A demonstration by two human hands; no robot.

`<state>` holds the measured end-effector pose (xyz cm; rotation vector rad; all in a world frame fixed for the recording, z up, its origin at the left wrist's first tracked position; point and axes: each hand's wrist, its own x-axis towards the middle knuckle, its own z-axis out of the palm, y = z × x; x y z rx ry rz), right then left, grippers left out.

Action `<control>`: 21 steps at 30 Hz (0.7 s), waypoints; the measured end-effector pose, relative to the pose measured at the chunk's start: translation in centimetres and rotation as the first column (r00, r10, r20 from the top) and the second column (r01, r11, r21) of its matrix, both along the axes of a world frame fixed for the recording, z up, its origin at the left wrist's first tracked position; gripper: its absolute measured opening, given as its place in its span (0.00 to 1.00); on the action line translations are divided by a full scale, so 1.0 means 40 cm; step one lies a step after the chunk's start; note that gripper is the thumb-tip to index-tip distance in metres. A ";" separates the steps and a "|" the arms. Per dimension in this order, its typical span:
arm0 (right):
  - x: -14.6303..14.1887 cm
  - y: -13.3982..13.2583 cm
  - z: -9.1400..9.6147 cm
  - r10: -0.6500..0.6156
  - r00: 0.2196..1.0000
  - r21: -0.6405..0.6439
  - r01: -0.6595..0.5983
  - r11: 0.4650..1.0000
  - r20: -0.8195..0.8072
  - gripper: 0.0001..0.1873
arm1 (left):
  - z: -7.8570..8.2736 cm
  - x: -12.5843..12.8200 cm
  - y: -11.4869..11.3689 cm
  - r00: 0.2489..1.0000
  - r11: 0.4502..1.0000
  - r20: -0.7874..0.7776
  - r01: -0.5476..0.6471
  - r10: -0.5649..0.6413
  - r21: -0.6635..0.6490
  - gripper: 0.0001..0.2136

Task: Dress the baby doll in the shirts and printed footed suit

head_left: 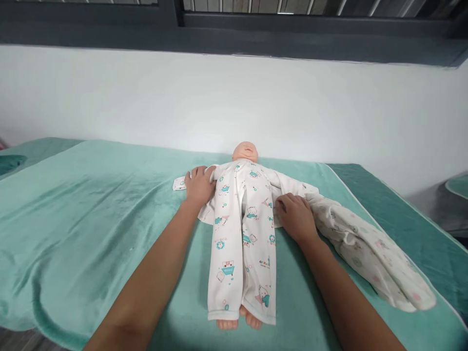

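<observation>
1 doll (245, 151), 1 pair trousers (225, 243); left hand (199, 185), right hand (296, 215) alongside, cannot tell either grip

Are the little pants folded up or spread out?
Spread out: the pants lie lengthwise, legs side by side, toes peeking past the cuffs.

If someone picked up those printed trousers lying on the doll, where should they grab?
The printed trousers are probably best pinched by both cuffs, coming from the near side. The trouser legs lie flat and straight toward the viewer, leaving those edges exposed. The doll's toes poke out just past them, so a shallow pinch of cloth seems wise.
</observation>
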<state>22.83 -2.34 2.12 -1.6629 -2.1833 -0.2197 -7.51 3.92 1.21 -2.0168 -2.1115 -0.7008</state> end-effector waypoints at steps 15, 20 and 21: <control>-0.316 0.180 0.205 0.342 0.893 -0.042 -0.370 0.928 -0.292 0.14 | 0.032 -0.032 0.031 0.962 0.993 0.272 0.063 -0.032 -0.105 0.22; -0.484 0.271 0.211 0.337 0.922 -0.354 -0.256 0.900 0.189 0.17 | 0.035 -0.040 0.031 0.977 0.997 0.215 0.027 -0.010 -0.073 0.21; -0.491 0.276 0.206 0.330 0.916 -0.359 -0.235 0.903 0.230 0.17 | 0.035 -0.041 0.029 0.981 0.998 0.192 0.012 0.002 -0.067 0.21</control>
